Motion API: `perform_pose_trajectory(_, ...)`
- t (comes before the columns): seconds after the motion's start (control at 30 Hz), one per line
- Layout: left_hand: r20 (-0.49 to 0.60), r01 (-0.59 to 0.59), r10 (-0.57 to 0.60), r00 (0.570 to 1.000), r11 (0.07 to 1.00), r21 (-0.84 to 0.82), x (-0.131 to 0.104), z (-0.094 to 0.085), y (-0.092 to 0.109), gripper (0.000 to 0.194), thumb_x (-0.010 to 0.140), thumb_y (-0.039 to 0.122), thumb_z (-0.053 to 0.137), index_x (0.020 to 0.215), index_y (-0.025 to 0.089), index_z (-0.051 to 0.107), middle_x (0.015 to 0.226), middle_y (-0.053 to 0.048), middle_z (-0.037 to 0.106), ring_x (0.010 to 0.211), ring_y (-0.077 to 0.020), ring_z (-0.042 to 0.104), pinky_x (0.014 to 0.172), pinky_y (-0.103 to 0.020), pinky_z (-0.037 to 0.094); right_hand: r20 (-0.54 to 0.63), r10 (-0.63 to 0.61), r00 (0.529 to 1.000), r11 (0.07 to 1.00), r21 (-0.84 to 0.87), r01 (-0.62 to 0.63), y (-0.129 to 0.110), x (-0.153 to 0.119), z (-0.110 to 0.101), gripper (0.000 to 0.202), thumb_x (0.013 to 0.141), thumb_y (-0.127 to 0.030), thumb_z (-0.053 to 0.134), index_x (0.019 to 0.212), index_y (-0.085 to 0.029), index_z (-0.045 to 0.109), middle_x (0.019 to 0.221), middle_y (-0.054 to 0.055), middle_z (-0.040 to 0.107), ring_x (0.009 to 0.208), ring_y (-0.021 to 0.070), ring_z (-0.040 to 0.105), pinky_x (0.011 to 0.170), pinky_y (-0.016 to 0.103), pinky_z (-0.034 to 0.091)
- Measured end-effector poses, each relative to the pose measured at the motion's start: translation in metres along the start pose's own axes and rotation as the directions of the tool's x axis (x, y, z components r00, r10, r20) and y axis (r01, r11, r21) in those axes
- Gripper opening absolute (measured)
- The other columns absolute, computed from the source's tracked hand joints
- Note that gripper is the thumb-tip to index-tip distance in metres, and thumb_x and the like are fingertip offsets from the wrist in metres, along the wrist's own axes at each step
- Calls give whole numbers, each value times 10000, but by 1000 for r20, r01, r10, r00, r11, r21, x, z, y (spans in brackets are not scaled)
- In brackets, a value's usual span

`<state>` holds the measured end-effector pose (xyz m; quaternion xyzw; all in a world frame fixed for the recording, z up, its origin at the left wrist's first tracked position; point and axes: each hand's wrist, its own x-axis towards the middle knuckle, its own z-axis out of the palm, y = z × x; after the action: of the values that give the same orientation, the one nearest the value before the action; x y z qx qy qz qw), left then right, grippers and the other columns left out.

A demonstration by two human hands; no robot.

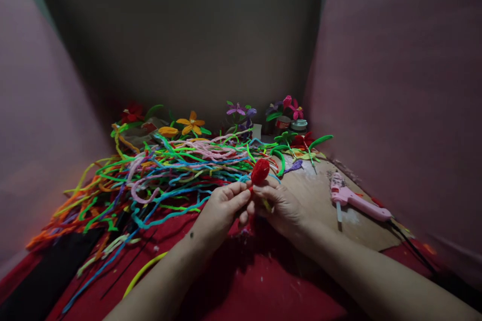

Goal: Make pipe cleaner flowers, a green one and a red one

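A red fuzzy flower bud [260,171], which looks made of pipe cleaner, stands upright between my two hands. My left hand [231,202] pinches the base of the bud from the left. From the right, my right hand [279,203] closes on the same base, its lower fingers curled beneath. A bit of yellow-green shows by the right fingers; what it belongs to is hidden. Just behind the hands lies a large tangle of coloured pipe cleaners [181,163], in pink, blue, green, orange and other colours.
A pink glue gun [359,203] with its cord rests on a brown board [320,200] at right. Finished-looking flowers, among them an orange one [191,123] and a purple one [236,109], stand at the back. A small jar [299,125] sits there too. Red cloth [241,281] covers the surface.
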<state>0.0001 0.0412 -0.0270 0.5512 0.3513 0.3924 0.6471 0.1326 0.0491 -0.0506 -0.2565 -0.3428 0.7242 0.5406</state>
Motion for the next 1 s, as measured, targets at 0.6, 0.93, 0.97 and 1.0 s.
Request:
perform_pose_trajectory(0.6,-37,-409,679,734,484,774,-21,15,45,197,764,145,594,932,223,659,794,-15,537,741,-135,521,653,-228,420,-47,127,991,990,-64,-129,-3,-26,25,187,584,-212,692,547,-155,518,443,-78,371,391,41,246,387,205,123)
perform_pose_trajectory(0.93,-88,-348,679,729,477,807,-21,13,53,160,826,148,471,678,177,523,684,10,487,662,-119,468,634,-229,393,-137,164,977,974,-136,-183,-5,-24,25,210,576,-206,690,549,-168,486,425,-86,380,360,39,272,364,206,128)
perform_pose_trajectory(0.97,-152,-308,653,742,533,788,-23,12,56,158,829,176,470,677,181,511,682,13,485,651,-119,464,618,-227,388,-138,160,977,973,-142,-179,-5,-24,25,203,580,-213,692,554,-166,497,421,-88,379,356,37,265,361,206,121)
perform_pose_trajectory(1.0,-202,-270,625,754,576,772,-24,11,58,154,831,207,471,682,184,505,685,14,486,645,-120,461,602,-225,382,-138,156,978,973,-147,-176,-5,-24,25,199,583,-216,695,557,-164,504,419,-89,376,355,35,261,360,206,116)
